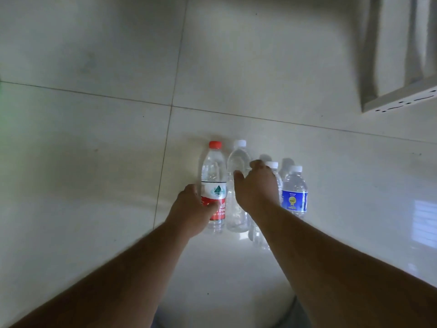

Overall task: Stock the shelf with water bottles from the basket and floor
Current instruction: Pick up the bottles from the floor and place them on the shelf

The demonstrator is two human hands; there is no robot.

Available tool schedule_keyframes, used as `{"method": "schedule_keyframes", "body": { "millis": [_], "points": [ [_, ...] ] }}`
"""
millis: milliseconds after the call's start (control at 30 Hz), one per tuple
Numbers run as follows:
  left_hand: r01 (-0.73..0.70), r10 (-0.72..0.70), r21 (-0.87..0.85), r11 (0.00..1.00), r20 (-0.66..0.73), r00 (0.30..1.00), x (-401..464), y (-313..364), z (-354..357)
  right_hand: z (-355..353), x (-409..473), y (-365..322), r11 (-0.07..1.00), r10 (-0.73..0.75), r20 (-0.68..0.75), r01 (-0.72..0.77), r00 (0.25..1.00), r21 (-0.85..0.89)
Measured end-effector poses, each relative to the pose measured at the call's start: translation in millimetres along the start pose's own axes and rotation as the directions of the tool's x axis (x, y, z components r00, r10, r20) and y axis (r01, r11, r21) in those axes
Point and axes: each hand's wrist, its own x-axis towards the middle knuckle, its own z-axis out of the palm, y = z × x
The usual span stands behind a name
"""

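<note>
Head view: hands [192,207] grip floor bottles [213,183].

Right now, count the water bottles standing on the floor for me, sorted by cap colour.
Red cap: 1, the red-label bottle that the left hand grips.
White cap: 3, the clear bottle, the bottle behind the right hand, and the blue-label bottle.
Total: 4 bottles.

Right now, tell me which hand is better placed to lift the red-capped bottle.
Left. The left hand already grips the red-capped bottle at its label, standing on the floor. The right hand reaches past it, over the clear bottle toward the white-capped ones.
</note>
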Motion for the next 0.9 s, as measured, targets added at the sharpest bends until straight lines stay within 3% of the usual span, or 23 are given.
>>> {"method": "schedule_keyframes", "body": {
  "millis": [200, 367, 633, 900],
  "points": [
    [0.053, -0.051, -0.046, 0.998, 0.046, 0.998, 15.4, -17.3, -6.3, 15.4, 26.7, -9.7, 0.992, 0.119, 0.129, -0.123, 0.984, 0.021],
    [0.11, -0.102, -0.12, 0.987, 0.074, 0.992, 26.4, -22.2, -6.4, 33.4, 41.7, -11.3, 0.965, 0.14, 0.255, -0.189, 0.957, 0.18],
    [0.04, -0.021, -0.255, 0.966, 0.078, 0.997, -14.1, -17.4, -42.0, -4.3, 6.4, -22.6, 0.984, -0.083, 0.189, 0.051, 0.978, 0.172],
    [-0.083, 0.071, -0.398, 0.913, -0.045, 0.996, -167.4, 44.8, -181.2, -153.3, -130.8, -130.7, 0.952, -0.263, 0.16, 0.229, 0.951, 0.203]
  ]
}}
